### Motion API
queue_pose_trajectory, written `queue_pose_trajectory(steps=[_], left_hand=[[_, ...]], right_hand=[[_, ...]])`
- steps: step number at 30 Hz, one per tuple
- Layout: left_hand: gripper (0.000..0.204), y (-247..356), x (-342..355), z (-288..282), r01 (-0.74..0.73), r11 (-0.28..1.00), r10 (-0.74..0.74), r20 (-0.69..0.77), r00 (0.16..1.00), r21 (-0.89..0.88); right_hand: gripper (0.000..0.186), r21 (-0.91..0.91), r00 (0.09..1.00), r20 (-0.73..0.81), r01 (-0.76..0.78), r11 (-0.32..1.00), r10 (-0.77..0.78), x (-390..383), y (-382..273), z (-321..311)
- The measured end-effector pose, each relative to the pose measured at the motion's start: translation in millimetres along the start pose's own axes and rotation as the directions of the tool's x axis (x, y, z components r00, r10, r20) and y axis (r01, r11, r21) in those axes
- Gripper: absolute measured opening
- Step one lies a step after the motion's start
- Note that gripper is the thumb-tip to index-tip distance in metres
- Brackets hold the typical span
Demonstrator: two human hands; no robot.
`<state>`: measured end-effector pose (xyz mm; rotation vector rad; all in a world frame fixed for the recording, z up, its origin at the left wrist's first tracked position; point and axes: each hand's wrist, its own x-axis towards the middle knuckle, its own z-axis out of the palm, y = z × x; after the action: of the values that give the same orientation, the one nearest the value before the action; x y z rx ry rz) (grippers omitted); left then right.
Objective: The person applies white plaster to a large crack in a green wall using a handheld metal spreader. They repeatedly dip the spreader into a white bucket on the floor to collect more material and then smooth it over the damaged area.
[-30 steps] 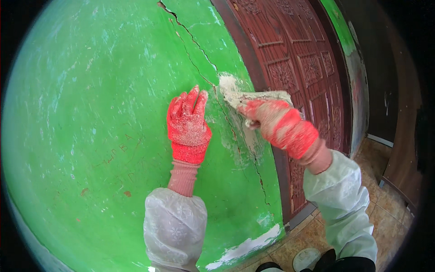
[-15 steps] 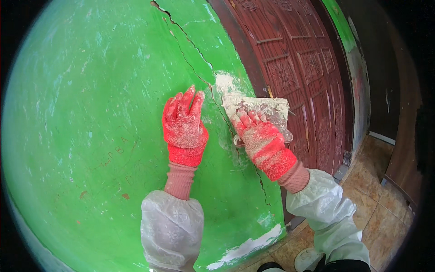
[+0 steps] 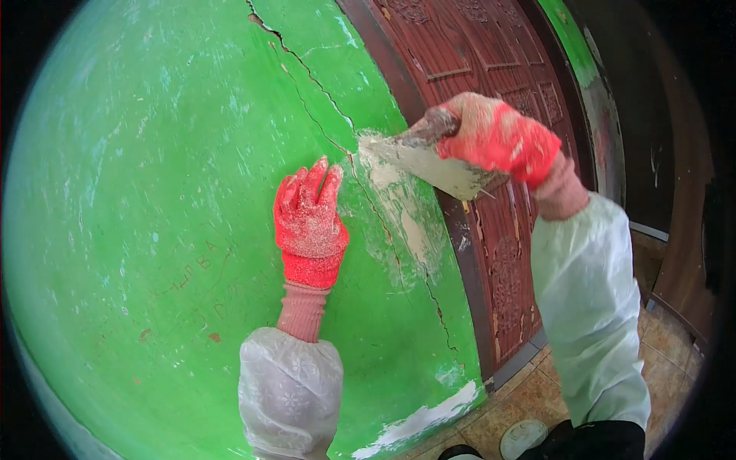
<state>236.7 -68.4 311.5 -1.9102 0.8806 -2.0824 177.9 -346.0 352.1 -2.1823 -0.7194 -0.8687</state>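
Observation:
My left hand (image 3: 310,230), in a red dusty glove, rests against the green wall (image 3: 169,192) with its fingers stretched upward and holding nothing. My right hand (image 3: 502,138), gloved the same way, is closed round the handle of a wide putty knife (image 3: 452,175). The blade is coated with pale filler, and its left end meets the wall beside a long crack (image 3: 310,73). A fresh smear of filler (image 3: 391,184) runs down the wall along the right of this crack, between the left hand and the door frame.
A carved dark red-brown door (image 3: 502,276) in its frame stands close on the right. A white patch (image 3: 422,418) marks the wall's lower edge. Brown floor tiles (image 3: 533,399) lie below, with part of my footwear at the lower edge. A dark brown panel (image 3: 686,230) stands at the far right.
My right hand has risen and swung to the right, turning the putty knife so its handle points up. The filler smear beneath is now uncovered. My left hand has hardly moved.

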Motion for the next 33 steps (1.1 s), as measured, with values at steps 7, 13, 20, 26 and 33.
queue_pose_trajectory(steps=[7, 13, 20, 26, 33], left_hand=[[0.051, 1, -1, -4, 0.008, 1.000, -0.009, 0.026, 1.000, 0.031], [0.051, -6, -3, -5, -0.008, 0.999, 0.008, 0.018, 1.000, 0.034], [0.052, 28, -24, -6, -0.128, 0.983, 0.138, 0.067, 0.988, -0.133], [0.051, 43, -37, 4, -0.153, 0.975, 0.183, 0.196, 0.963, -0.160], [0.055, 46, -21, 16, -0.109, 0.991, 0.128, 0.276, 0.953, -0.083]], right_hand=[[0.035, -0.250, 0.985, -0.124, 0.084, 0.965, -0.118, 17, -12, -14], [0.026, -0.642, 0.683, -0.169, 0.470, 0.606, -0.710, -24, -3, 32], [0.050, -0.756, 0.905, -0.207, 0.092, 0.648, -0.371, -62, 15, 138], [0.053, -0.750, 0.903, -0.241, 0.058, 0.658, -0.354, -56, 27, 167], [0.052, -0.709, 0.899, -0.273, 0.052, 0.703, -0.342, -50, 29, 175]])
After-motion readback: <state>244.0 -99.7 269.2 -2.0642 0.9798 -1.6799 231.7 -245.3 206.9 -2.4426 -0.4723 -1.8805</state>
